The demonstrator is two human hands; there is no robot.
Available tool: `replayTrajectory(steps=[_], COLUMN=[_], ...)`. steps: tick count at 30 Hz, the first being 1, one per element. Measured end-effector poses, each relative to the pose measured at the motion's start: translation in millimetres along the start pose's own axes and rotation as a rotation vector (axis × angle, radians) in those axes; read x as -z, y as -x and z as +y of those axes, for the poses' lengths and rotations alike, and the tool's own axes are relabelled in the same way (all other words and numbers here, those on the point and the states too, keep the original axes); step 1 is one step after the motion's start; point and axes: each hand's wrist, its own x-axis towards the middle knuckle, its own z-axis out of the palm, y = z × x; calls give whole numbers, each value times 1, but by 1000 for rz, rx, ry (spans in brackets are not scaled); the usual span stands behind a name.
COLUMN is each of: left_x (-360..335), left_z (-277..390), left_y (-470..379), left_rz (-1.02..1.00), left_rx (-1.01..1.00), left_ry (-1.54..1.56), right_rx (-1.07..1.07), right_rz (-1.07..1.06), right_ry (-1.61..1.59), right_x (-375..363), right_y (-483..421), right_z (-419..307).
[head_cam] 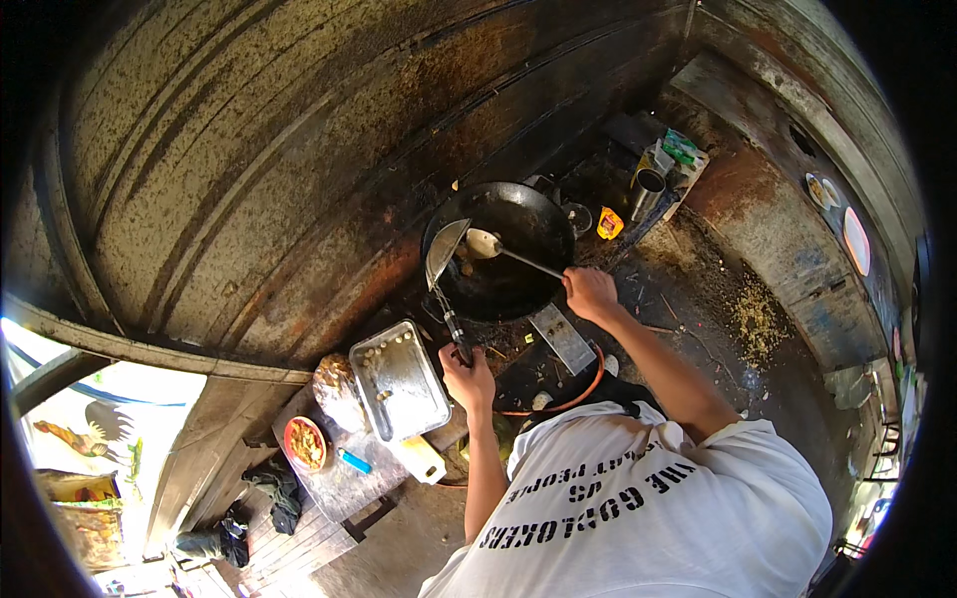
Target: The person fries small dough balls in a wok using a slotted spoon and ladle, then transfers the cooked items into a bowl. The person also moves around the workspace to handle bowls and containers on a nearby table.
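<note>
A large black wok (523,291) stands before me with dark liquid and a few small pieces at its left side. My left hand (469,380) grips the dark handle of a round metal strainer (446,253), tilted on edge over the wok's left side. The shaft of a metal ladle (482,244) is in my right hand (591,294); its bowl is over the wok, close beside the strainer. Left of my left hand lies a rectangular metal tray (400,389) with several small pale balls, mostly along its far side.
On the low table (336,497) are a bowl of food (305,444), a blue lighter (354,460), a plastic bag (339,385) and a cutting board (423,457). An orange hose (598,374) curves near my body. A metal cup (647,190) and yellow packet (609,223) stand right of the wok, by a stained metal wall.
</note>
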Motion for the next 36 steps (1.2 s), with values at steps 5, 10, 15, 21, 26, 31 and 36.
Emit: replayTrajectory(steps=[5, 10, 15, 21, 26, 31, 36], left_x=[-2, -12, -12, -6, -13, -24, -39], left_z=[-2, 3, 5, 6, 5, 0, 2], left_y=[-2, -2, 1, 6, 5, -3, -16], left_rz=[-3, 2, -25, -9, -27, -74, -147], left_rx=[10, 1, 30, 22, 18, -49, -23], left_ry=[-20, 13, 46, -52, -72, -86, -230], right_rx=[19, -18, -67, -91, -130, -102, -59], right_rz=[43, -96, -175, -70, -109, -241, -290], right_ry=[4, -52, 55, 133, 282, 348, 362], right_x=[21, 6, 14, 70, 105, 130, 119], right_y=[-4, -7, 0, 2, -4, -3, -6], right_z=[4, -10, -3, 38, 42, 26, 15])
